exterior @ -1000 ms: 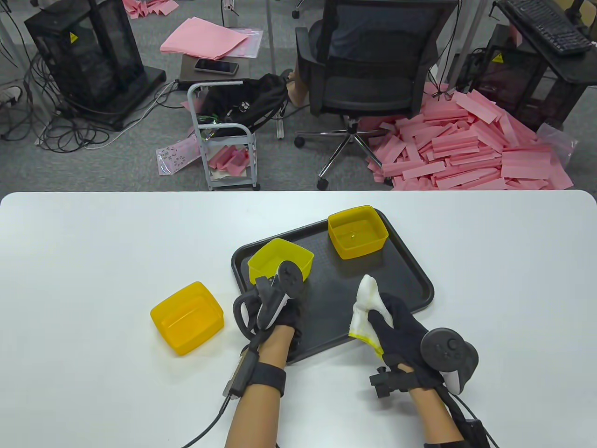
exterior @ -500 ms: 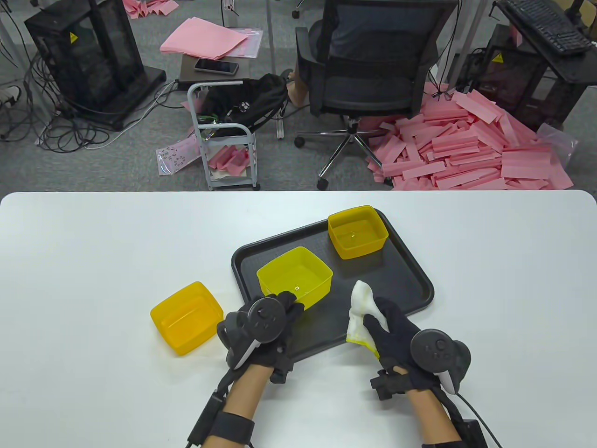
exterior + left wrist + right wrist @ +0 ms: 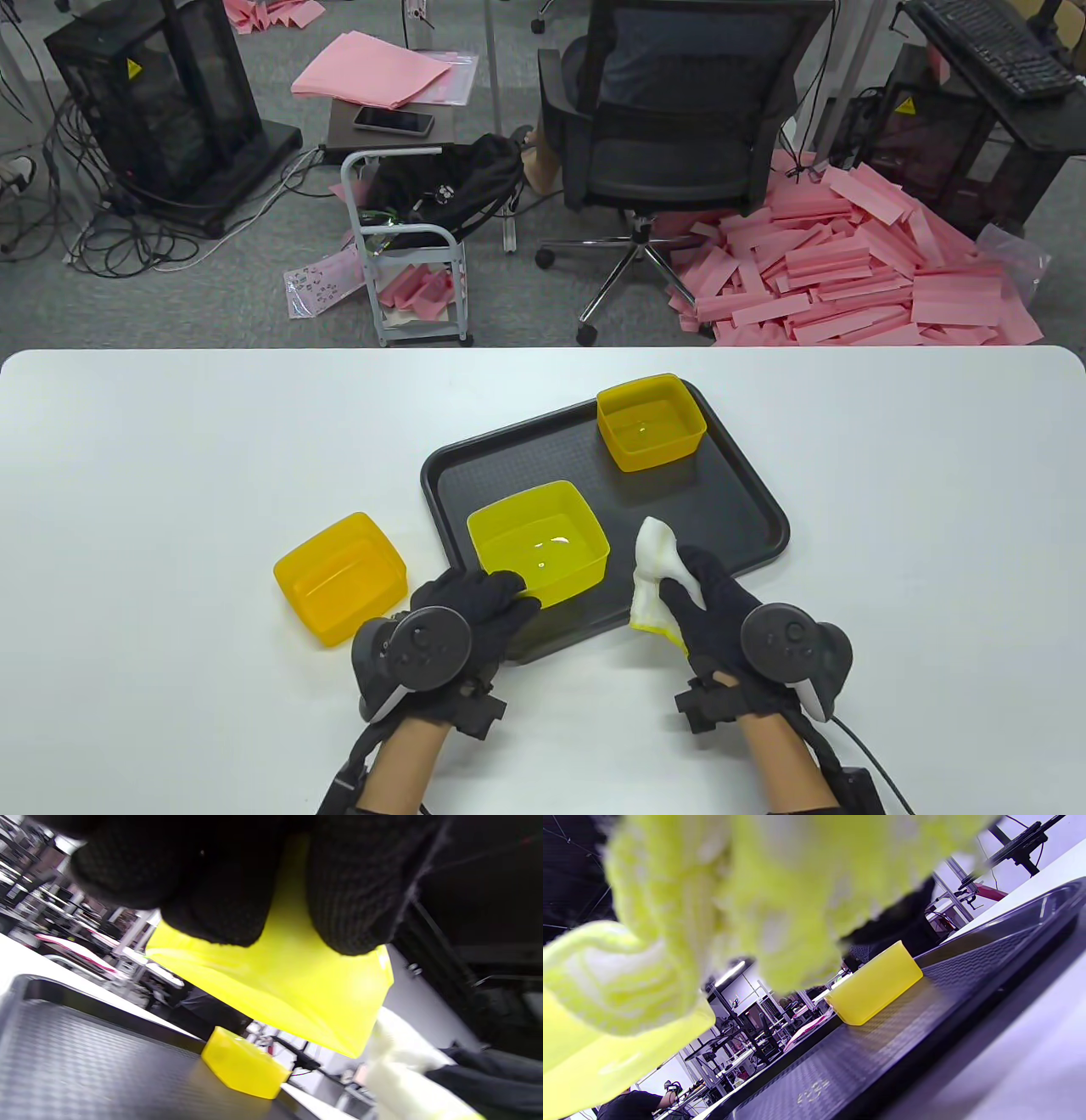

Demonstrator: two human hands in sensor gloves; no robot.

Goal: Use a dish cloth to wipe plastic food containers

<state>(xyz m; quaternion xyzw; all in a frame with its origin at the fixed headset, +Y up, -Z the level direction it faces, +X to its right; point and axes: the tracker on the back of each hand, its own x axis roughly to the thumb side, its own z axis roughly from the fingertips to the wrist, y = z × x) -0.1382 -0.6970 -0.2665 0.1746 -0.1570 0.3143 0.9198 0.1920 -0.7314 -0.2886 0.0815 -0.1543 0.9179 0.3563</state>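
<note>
My left hand point(image 3: 488, 604) grips the near rim of a yellow plastic container point(image 3: 541, 542) and holds it a little above the near part of the black tray point(image 3: 747, 501). In the left wrist view the gloved fingers point(image 3: 220, 887) lie over that container point(image 3: 288, 984). My right hand point(image 3: 708, 598) holds a bunched white dish cloth with a yellow edge point(image 3: 655, 569) just right of the container; the cloth fills the right wrist view point(image 3: 721, 895). A second yellow container point(image 3: 650, 420) stands at the tray's far end. A third point(image 3: 341, 577) stands on the table left of the tray.
The white table point(image 3: 170, 441) stretches wide on both sides of the tray. Beyond its far edge are an office chair point(image 3: 679, 127), a small cart point(image 3: 407, 255) and a heap of pink foam strips point(image 3: 848, 272) on the floor.
My left hand has drawn back toward me with the container, which has turned from tilted to open side up. My right hand with the cloth has moved slightly nearer and lower.
</note>
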